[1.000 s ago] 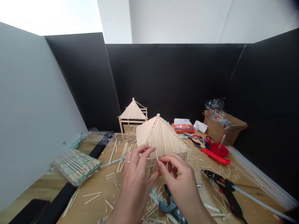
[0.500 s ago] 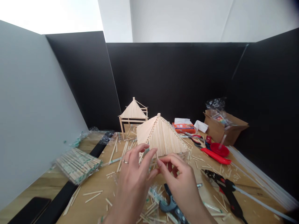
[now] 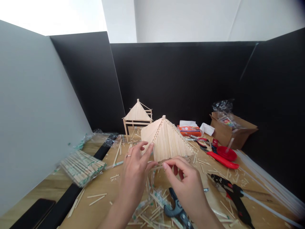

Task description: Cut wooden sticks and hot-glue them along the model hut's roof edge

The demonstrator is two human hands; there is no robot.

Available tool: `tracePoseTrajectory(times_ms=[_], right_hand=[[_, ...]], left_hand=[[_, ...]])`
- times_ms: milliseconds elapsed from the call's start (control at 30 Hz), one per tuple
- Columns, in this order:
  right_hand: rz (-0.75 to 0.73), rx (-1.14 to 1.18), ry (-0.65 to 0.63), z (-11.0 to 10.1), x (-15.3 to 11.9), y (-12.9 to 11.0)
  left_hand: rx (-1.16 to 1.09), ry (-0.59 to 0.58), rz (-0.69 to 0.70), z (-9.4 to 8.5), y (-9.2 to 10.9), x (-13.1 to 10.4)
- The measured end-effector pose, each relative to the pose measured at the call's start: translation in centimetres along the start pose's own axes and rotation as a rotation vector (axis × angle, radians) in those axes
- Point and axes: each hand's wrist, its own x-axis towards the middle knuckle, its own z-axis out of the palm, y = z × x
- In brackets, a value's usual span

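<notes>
A pyramid-shaped roof model (image 3: pixel 172 143) made of thin wooden sticks stands in front of me. My left hand (image 3: pixel 137 160) is at its lower left corner, fingers apart, the index fingertip at the roof's slanted edge. Its thumb points right, below the roof's bottom edge. My right hand (image 3: pixel 182 175) is close beside it, just below the front edge, with thumb and index finger pinched together. Whatever lies between those fingertips is too small to make out. Under the hands are loose sticks (image 3: pixel 154 211) and a grey-blue cutter tool (image 3: pixel 177 208).
Behind stands a smaller stick pavilion (image 3: pixel 137 113). On the left lie a bag of wrapped sticks (image 3: pixel 82 168) and a phone (image 3: pixel 34 213). To the right are a glue gun (image 3: pixel 234 194), red-handled pliers (image 3: pixel 222 160), a red dish (image 3: pixel 227 153), a tissue pack (image 3: pixel 190 129) and a cardboard box (image 3: pixel 230 133).
My left fingers have come down and left, from above the roof's front edge to its corner. The right hand keeps its pinch, nearly in place. The view has shifted slightly.
</notes>
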Motion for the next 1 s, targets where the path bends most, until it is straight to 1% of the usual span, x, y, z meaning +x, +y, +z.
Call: tracePoseTrajectory(times_ms=[133,233,333,400,567,733,833,1000], right_hand=[[-0.058,-0.028,-0.019,0.4,0.0,0.0],[-0.212,-0.114,0.011,0.9,0.0,0.2],[-0.377,-0.267,0.042,1.5,0.0,0.6],[-0.429,-0.354,0.045,1.9,0.0,0.8],[-0.458,-0.439,0.036,2.2,0.1,1.0],[-0.464,-0.446,0.036,2.2,0.2,1.1],[-0.462,-0.437,0.032,2.2,0.2,1.0],[-0.437,-0.394,0.004,1.9,0.2,0.8]], left_hand=[[0.014,-0.020,0.010,0.2,-0.3,-0.2],[0.015,-0.063,0.006,0.0,-0.4,-0.1],[0.039,-0.103,-0.001,-0.4,-0.2,0.0],[0.059,-0.128,0.002,-0.5,-0.1,0.1],[0.042,-0.175,-0.005,-0.5,-0.3,0.0],[-0.057,-0.207,-0.043,-0.7,-0.8,0.1],[-0.104,-0.202,-0.060,-0.8,-1.0,0.1],[-0.070,-0.178,-0.045,-1.0,-0.7,0.2]])
